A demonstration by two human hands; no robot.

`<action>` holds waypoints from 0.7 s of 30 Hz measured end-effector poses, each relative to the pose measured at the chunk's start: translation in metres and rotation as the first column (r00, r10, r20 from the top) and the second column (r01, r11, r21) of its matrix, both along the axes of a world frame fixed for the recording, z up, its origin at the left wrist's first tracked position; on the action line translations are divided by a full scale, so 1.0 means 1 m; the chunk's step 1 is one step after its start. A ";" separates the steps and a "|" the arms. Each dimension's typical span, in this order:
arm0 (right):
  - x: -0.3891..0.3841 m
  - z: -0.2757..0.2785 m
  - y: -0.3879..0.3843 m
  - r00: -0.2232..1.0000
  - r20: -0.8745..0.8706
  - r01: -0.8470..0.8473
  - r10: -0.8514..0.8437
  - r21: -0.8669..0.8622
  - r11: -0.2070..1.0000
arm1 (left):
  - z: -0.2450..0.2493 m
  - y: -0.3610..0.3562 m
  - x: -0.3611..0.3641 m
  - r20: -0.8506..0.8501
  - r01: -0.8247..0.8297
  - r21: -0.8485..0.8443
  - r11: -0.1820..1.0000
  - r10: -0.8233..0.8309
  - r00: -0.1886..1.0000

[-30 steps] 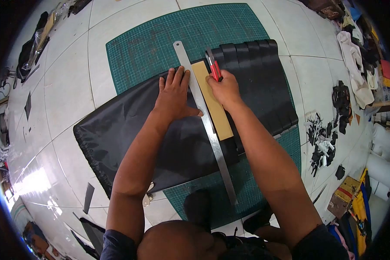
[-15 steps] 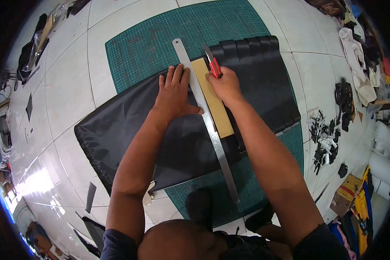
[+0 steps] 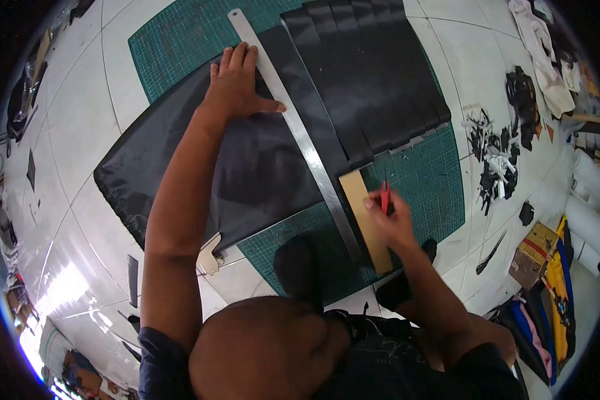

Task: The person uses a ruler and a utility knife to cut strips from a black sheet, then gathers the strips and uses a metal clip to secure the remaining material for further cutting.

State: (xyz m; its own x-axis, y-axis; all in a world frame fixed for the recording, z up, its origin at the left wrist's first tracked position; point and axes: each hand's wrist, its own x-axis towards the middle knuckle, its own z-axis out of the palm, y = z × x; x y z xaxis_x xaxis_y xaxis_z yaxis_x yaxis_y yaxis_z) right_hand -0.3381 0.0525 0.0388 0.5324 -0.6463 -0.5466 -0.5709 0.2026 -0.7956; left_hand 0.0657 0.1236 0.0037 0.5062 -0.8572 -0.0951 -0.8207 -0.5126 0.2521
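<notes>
Floor [image 3: 73, 173]: white tile. On it lies a green cutting mat [image 3: 423, 177]. Black fabric [image 3: 260, 167] lies across the mat, its left part reaching past the mat over the floor; the right part shows a layered section with stepped edges. A pile of scraps [image 3: 497, 163] sits on the floor, right of the mat. A metal ruler [image 3: 308, 148] lies slantwise over the fabric, both ends extending beyond it over the mat. Left hand [image 3: 233, 88]: flat on the fabric, fingers extended and thumb spread wide, thumb tip on the ruler. Right hand [image 3: 395, 221]: above the mat, fingers curled around a knife and thumb at the edge of a tan strip [image 3: 367, 217]. The strip lies just right of the ruler, below the fabric's near edge. Knife [image 3: 385, 195]: red handle, blade pointing away from the person.
</notes>
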 end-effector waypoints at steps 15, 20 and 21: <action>-0.010 -0.025 0.016 0.997 -0.077 -0.013 0.012 -0.011 1.000 | -0.009 0.002 0.002 0.022 0.020 -0.002 1.000 -0.020 1.000; -0.011 -0.032 0.017 0.998 -0.067 -0.016 0.013 -0.043 0.999 | -0.002 0.002 -0.001 0.019 0.005 -0.004 1.000 -0.005 1.000; -0.009 -0.029 0.017 0.997 -0.075 -0.017 0.014 -0.039 0.999 | -0.003 0.002 -0.001 0.020 0.003 0.001 1.000 -0.003 1.000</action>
State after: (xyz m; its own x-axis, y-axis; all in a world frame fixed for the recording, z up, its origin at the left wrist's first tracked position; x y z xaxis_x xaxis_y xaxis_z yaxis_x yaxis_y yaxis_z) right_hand -0.3470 0.0692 0.0095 0.5010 -0.6602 -0.5595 -0.6318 0.1627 -0.7579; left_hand 0.0649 0.1257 0.0008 0.5054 -0.8586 -0.0860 -0.8271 -0.5104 0.2355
